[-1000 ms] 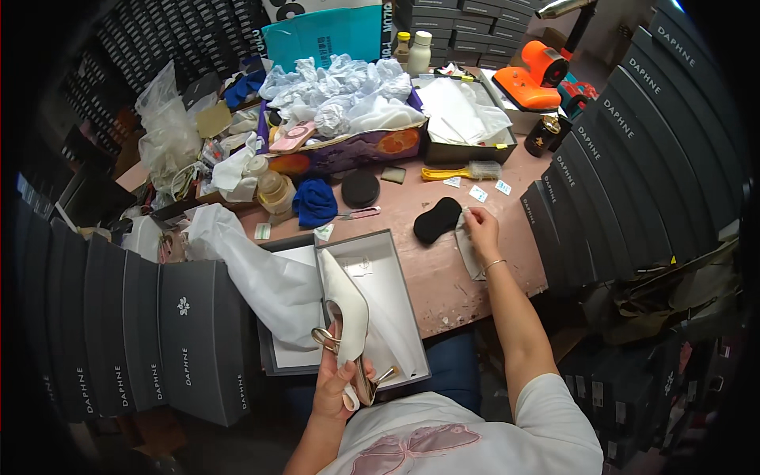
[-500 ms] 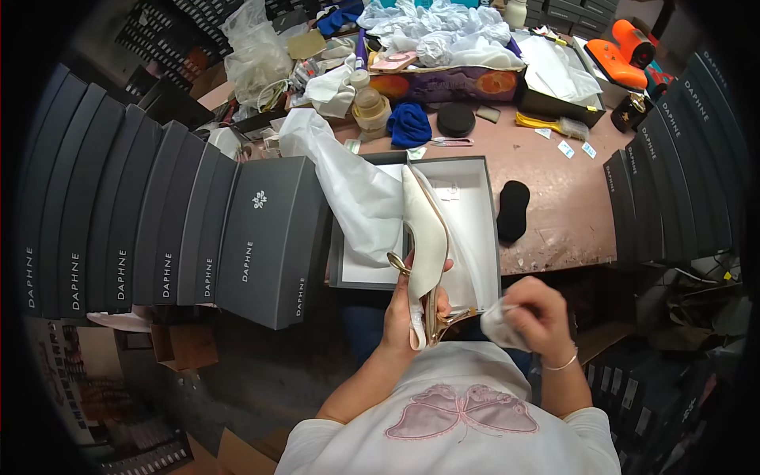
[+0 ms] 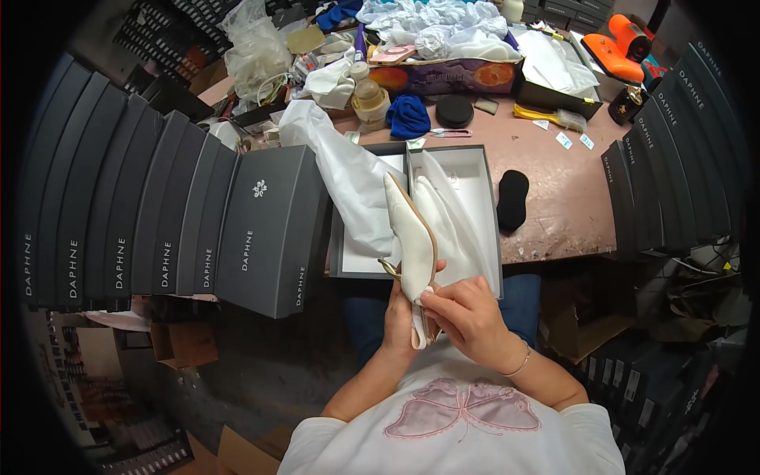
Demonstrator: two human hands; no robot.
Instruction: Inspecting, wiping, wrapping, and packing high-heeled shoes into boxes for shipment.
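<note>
Head view: gripping shoe (image 3: 417,241) in left hand (image 3: 397,324), seemingly for support. Pinching apparent cloth (image 3: 427,292) against it with right hand (image 3: 473,321).

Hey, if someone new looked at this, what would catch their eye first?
Probably the cream pointed shoe in the centre, held in the left hand with the right hand touching it. Next, perhaps, the bright orange device at upper right and the dark grey boxes lined up along both sides.

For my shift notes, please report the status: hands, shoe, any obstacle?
Left hand holding white shoe, toe pointing away. Right hand touching it. Open box beyond hands, not blocking them.
</note>
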